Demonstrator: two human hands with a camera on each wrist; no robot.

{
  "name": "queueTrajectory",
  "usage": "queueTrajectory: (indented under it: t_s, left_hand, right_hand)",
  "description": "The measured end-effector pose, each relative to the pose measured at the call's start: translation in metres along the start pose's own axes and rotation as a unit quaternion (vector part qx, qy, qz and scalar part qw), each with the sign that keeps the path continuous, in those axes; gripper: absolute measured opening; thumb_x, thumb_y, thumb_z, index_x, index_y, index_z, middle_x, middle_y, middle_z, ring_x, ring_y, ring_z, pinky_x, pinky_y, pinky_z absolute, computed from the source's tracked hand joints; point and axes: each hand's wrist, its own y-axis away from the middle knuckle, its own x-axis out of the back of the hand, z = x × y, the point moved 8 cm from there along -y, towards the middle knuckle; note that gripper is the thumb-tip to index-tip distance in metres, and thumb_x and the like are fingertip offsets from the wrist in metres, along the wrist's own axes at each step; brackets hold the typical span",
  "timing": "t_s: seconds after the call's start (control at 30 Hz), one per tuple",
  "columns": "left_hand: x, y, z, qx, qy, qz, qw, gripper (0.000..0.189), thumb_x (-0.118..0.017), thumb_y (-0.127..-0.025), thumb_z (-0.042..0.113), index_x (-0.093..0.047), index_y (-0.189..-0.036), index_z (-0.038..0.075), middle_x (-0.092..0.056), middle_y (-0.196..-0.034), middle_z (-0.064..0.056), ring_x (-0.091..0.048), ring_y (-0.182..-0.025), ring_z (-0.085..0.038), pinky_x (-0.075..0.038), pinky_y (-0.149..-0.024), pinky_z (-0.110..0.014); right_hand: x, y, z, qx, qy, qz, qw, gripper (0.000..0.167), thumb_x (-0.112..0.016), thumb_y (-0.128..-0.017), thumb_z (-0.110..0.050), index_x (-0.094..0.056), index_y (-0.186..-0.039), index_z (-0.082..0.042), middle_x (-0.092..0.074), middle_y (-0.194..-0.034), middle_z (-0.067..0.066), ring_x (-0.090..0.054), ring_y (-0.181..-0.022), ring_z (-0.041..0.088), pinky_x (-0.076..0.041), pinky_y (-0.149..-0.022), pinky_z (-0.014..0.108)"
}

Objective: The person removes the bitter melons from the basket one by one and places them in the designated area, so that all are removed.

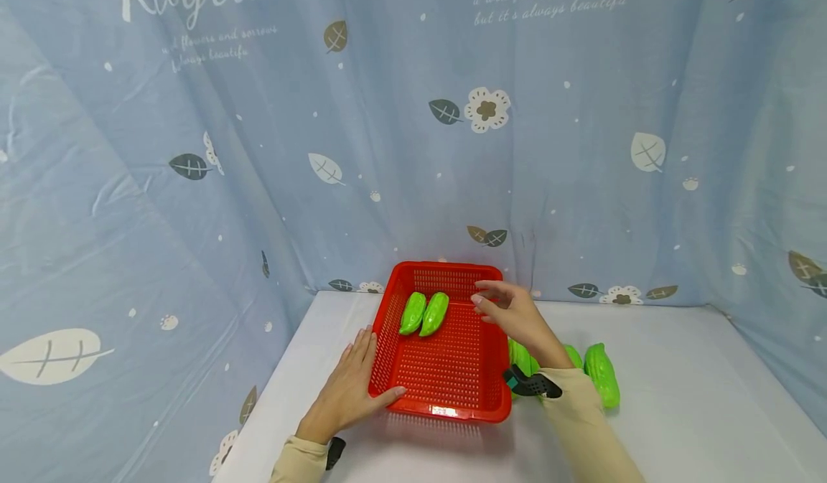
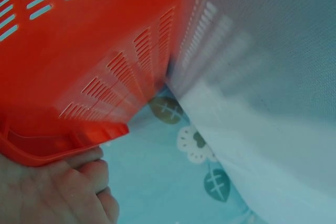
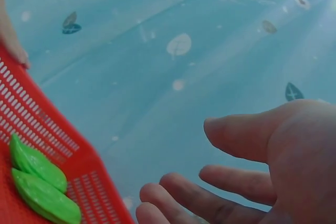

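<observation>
A red plastic basket (image 1: 446, 410) with slotted walls stands on the white table. Two bright green, ridged, elongated vegetable-like pieces (image 1: 435, 314) lie side by side at the back left inside it; the right wrist view shows the same green pair (image 3: 44, 195). My left hand (image 1: 349, 386) rests along the basket's left rim, fingers extended, thumb near the front left corner. In the left wrist view its fingers lie under the rim. Over the basket's right rim hovers my right hand (image 1: 517, 318), holding nothing, its fingers loosely bent and thumb apart from them.
More green pieces lie on the table right of the basket, partly hidden by my right forearm; one ridged green piece (image 1: 602, 375) shows fully. A blue printed curtain (image 1: 400, 203) hangs behind the white table (image 1: 685, 382) and along its sides.
</observation>
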Motion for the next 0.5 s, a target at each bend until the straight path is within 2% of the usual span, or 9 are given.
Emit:
queueTrajectory:
  t_s: [0.3,0.5]
  left_hand:
    - [0.000,0.000,-0.001,0.003,0.008,0.002,1.0000,0.113,-0.062,-0.088,0.072,-0.018,-0.165,0.002,-0.016,-0.174,-0.017,-0.013,-0.163,-0.033,-0.023,-0.130,-0.056]
    - [-0.001,-0.001,-0.001,0.006,0.011,-0.001,0.9999,0.114,-0.062,-0.087,0.073,-0.019,-0.164,0.002,-0.015,-0.174,-0.016,-0.013,-0.163,-0.033,-0.023,-0.130,-0.056]
  right_hand:
    - [-0.021,-0.016,0.007,-0.007,-0.017,0.008,0.9998,0.042,-0.066,-0.102,-0.019,-0.060,-0.139,0.001,-0.069,-0.126,0.025,-0.072,-0.109,0.036,-0.063,-0.091,0.043]
    - [-0.031,-0.027,0.022,-0.033,-0.026,0.018,0.9990,0.040,-0.066,-0.101,-0.018,-0.062,-0.136,0.002,-0.070,-0.121,0.022,-0.071,-0.108,0.037,-0.064,-0.090,0.042]
